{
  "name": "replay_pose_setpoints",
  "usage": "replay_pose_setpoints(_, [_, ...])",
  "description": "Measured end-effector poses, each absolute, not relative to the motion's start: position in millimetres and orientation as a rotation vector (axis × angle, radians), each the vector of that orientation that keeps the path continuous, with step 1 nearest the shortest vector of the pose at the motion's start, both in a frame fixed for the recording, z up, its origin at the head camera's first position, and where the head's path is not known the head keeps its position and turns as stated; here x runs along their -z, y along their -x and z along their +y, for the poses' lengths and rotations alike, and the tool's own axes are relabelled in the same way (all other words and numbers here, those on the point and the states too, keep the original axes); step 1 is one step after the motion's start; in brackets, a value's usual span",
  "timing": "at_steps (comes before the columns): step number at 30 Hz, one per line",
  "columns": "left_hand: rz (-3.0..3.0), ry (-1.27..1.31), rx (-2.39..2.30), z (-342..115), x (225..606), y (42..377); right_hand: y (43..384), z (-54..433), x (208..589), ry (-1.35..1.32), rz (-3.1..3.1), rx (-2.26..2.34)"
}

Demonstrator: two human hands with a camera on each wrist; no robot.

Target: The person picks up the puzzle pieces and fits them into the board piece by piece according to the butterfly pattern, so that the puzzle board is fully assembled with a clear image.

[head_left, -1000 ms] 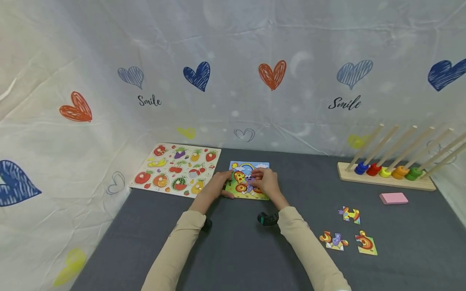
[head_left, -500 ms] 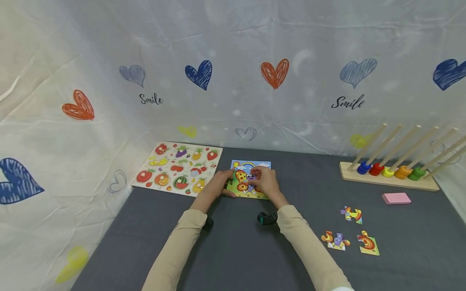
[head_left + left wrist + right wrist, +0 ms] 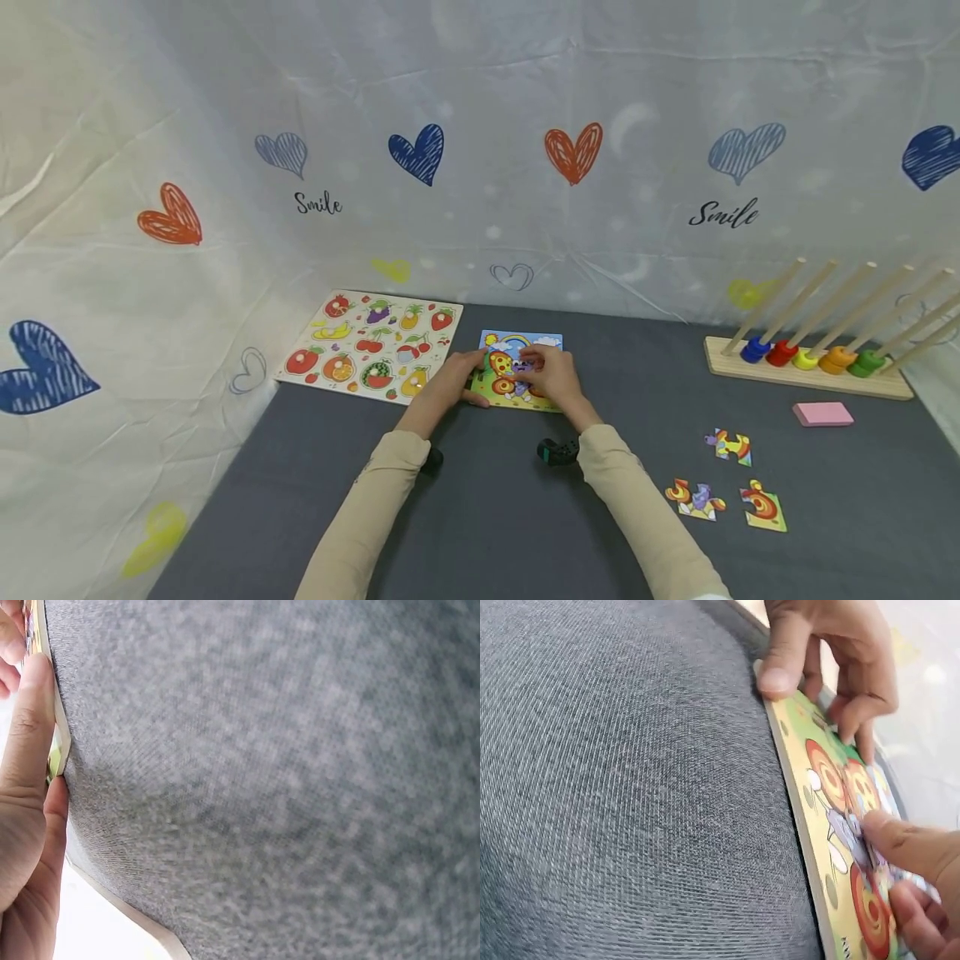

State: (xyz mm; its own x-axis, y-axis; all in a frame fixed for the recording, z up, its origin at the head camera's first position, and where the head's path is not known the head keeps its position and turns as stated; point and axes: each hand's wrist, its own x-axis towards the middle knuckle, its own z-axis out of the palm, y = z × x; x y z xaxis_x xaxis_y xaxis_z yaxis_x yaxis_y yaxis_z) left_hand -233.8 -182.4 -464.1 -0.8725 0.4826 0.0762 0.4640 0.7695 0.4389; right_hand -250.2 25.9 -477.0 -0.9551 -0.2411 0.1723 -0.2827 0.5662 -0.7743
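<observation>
A square jigsaw puzzle with a bright cartoon picture lies at the middle back of the table. My left hand holds its left side, thumb at the near corner and bent fingertips on the picture, as the right wrist view shows. Over the middle of the picture, my right hand pinches a purple puzzle piece between thumb and fingers; a dark seam runs beside it. Part of the puzzle's right side is hidden under this hand. Loose puzzle pieces lie at the right: one farther back, one nearer, one beside that.
A fruit board lies at the back left, close to my left hand. At the back right stands a wooden peg rack with coloured rings and tall sticks. A pink block lies before it. A patterned curtain hangs behind the table.
The head view has shifted slightly, so everything sits a little farther right. Both hands stay on the puzzle, with the right fingers moving hardly at all.
</observation>
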Motion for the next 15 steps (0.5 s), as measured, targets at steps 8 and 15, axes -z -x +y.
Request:
replay_pose_setpoints(8, [2.921,-0.777,-0.747,-182,467,236,251,36,481,-0.446,-2.638,-1.547])
replay_pose_setpoints(15, [2.919,-0.754,-0.737,-181,469,237,252,46,484,-0.557,-2.611,-1.644])
